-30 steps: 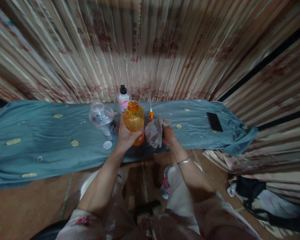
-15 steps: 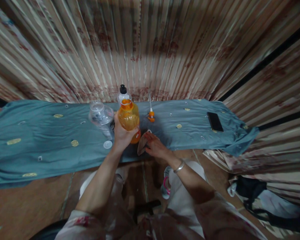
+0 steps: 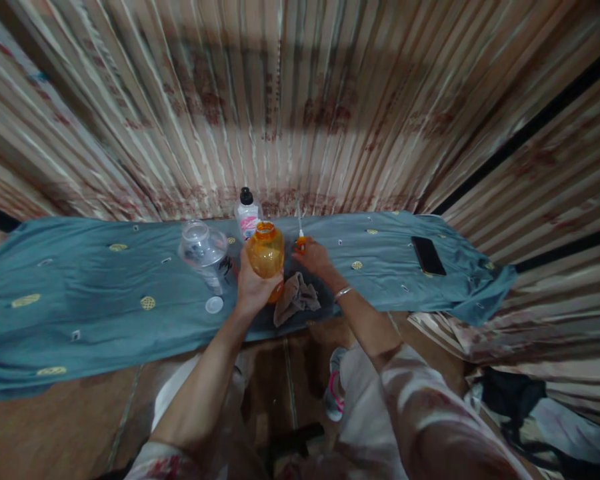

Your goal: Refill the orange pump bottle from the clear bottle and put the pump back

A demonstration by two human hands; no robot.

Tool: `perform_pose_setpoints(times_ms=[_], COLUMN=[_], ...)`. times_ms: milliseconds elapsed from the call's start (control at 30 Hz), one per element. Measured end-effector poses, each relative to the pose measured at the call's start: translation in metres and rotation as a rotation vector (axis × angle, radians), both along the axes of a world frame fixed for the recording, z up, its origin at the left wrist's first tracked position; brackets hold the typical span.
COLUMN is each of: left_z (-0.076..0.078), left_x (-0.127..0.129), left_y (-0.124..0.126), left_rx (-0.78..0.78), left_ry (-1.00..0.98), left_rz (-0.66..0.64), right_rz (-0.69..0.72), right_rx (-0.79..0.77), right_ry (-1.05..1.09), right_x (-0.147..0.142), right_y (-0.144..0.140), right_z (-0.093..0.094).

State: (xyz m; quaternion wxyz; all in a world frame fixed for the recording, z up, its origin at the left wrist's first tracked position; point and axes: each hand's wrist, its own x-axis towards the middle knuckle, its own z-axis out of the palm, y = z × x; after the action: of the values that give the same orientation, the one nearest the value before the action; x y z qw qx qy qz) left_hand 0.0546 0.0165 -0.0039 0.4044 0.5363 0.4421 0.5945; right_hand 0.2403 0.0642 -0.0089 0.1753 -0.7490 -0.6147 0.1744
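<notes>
My left hand (image 3: 255, 285) is wrapped round an orange see-through bottle (image 3: 267, 253), which stands upright with its neck uncapped. My right hand (image 3: 314, 259) has its fingers closed at the orange head of a pump dispenser (image 3: 301, 243), whose pale tube points toward the curtain. Just below that hand, a crumpled brown cloth (image 3: 296, 299) lies beside the orange bottle. Left of the bottle stands a large clear bottle (image 3: 203, 247) with an open mouth. A white round cap (image 3: 215, 305) lies in front of it.
Behind the orange bottle is a white bottle (image 3: 249, 215) with a black top and pink label. A black phone (image 3: 429, 255) lies at the right on the teal cloth-covered table (image 3: 100, 287). A pleated curtain (image 3: 290, 100) hangs along the back. A dark bag sits on the floor at lower right.
My right hand has let go of the brown cloth and moved up to the orange pump head. The cloth now lies on the table. My left hand still holds the orange bottle.
</notes>
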Motion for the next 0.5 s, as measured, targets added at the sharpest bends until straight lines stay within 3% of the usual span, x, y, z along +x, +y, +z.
perform_pose_setpoints(times_ms=[200, 367, 500], left_z=[-0.004, -0.006, -0.012], left_x=[-0.003, -0.004, -0.007], left_y=[-0.002, -0.005, -0.004], left_rx=[-0.032, -0.059, -0.039], left_ry=[0.049, 0.087, 0.092], left_rz=[-0.028, -0.028, -0.045], right_rz=[-0.148, -0.296, -0.354], right_rx=[-0.028, -0.047, -0.041], right_ry=[0.133, 0.422, 0.758], right_x=[-0.013, 0.009, 0.031], right_y=[0.019, 0.018, -0.004], right_z=[-0.009, -0.016, -0.01])
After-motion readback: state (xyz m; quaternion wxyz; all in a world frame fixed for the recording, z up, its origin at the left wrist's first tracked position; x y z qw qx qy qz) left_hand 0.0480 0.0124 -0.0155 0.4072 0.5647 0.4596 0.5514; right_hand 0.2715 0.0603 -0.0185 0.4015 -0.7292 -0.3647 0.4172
